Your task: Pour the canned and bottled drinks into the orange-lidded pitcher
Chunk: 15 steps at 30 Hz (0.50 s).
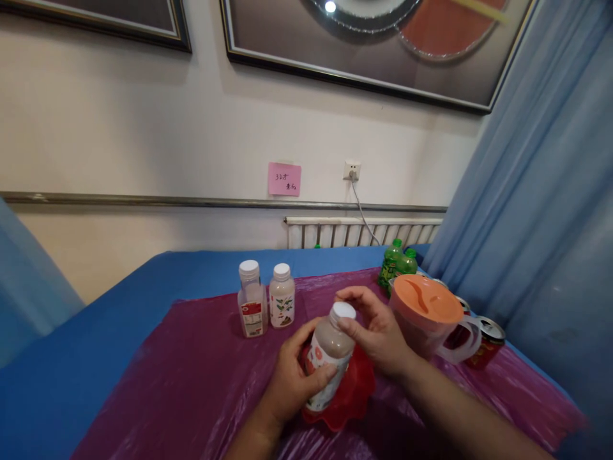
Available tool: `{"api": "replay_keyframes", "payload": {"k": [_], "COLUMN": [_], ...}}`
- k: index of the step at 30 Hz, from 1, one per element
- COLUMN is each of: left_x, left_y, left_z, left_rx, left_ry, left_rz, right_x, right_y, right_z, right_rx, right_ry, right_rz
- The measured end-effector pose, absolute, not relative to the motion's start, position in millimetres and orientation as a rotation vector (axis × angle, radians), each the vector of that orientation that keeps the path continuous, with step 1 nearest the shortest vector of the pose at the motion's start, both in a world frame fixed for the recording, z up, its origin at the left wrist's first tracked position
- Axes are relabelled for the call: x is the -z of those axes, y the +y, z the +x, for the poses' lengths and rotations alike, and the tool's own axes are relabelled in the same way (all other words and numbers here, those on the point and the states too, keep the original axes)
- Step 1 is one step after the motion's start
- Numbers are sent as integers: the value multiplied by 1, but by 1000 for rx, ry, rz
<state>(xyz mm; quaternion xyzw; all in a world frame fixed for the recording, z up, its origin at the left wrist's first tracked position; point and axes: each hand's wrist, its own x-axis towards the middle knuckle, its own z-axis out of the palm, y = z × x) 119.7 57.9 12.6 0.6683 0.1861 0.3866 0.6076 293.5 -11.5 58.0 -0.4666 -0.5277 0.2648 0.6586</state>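
Observation:
A clear plastic bottle (330, 348) with a printed label leans slightly to the right above a red scalloped bowl (360, 383). Wrapped around its body is my left hand (295, 374), thumb across the label. My right hand (378, 332) is at the top, its thumb against the white bottle cap (343, 311) and its fingers curled behind. The cap sits on the bottle's neck. Much of the bowl is hidden by the bottle and my hands, so I cannot tell whether the bottle touches it.
Two capped bottles, one squarish (253, 310) and one round (282, 300), stand at back left. On the right are a pitcher with an orange lid (428, 298), green bottles (391, 265) and a drink can (484, 345). Purple plastic sheeting (191, 358) covers the blue tablecloth (57, 377).

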Motion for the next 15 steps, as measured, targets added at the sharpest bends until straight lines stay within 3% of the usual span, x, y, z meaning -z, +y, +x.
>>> {"api": "replay_keyframes", "payload": {"k": [3, 9, 15], "left_x": [-12, -3, 0], "left_y": [58, 61, 67], "left_z": [121, 120, 120], "left_rx": [-909, -926, -993], "left_ry": [433, 479, 512], "left_rz": [1583, 1592, 1789], "right_x": [-55, -59, -52], "right_y": [-12, -29, -23], "right_z": [294, 292, 290], "right_rx": [-494, -666, -476], "right_ry": [-1203, -1271, -1172], "right_rz": [-1144, -968, -1069]}}
